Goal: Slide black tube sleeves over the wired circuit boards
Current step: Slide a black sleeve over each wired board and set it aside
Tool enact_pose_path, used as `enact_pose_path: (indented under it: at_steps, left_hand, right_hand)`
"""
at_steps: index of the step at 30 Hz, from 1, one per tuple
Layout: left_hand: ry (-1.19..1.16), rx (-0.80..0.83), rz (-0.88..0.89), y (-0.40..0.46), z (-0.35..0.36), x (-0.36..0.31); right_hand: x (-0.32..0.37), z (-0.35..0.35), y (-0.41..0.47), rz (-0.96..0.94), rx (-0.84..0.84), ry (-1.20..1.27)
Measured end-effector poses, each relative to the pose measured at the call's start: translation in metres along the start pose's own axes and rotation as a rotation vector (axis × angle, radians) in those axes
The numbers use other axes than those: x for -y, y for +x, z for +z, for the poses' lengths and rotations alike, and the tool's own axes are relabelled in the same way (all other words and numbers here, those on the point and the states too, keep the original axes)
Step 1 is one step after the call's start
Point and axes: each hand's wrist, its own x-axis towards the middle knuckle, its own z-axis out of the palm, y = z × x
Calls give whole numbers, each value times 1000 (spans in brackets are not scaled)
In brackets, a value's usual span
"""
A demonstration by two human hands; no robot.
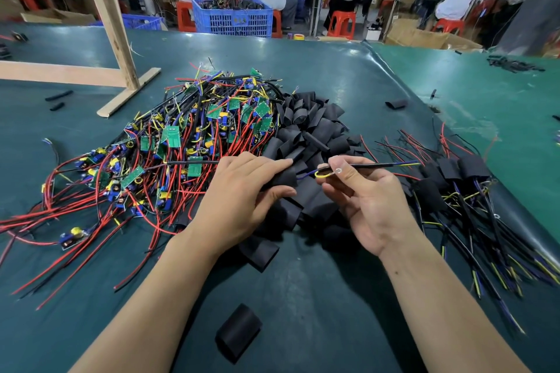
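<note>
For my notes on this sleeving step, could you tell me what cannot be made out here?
Head view only:
- Board inside the black sleeve: hidden by the sleeve and the left hand.
- Ring terminal detail: too small, partly behind the right hand fingers.
- Finished bundle wire ends: cut off at the right edge.

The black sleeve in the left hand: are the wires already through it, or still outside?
Through. Blue and yellow wires come out of the black sleeve gripped by the left hand; the right hand pinches them.
</note>
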Motion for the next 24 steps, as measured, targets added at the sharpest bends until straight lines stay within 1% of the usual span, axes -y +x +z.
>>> enact_pose_path:
  at_steps: [5,18,19,21,24]
  left_hand:
    - [-32,-60,6,0,1,-1]
    - [-70,-97,27,0,2,0]
    - [-85,-100,10,0,1,-1]
    - [-141,-115,-42,1,-1,-2]
    - [-197,-109,-33,1,-2,-3]
  right_hand:
    - [0,-1,0,6,7,26]
    - [0,-2,2,34,47,24]
    - [0,-2,1,44,62,25]
    - [-2,-1,0,89,149,4]
    - [-9,4,-6,184,303,-133]
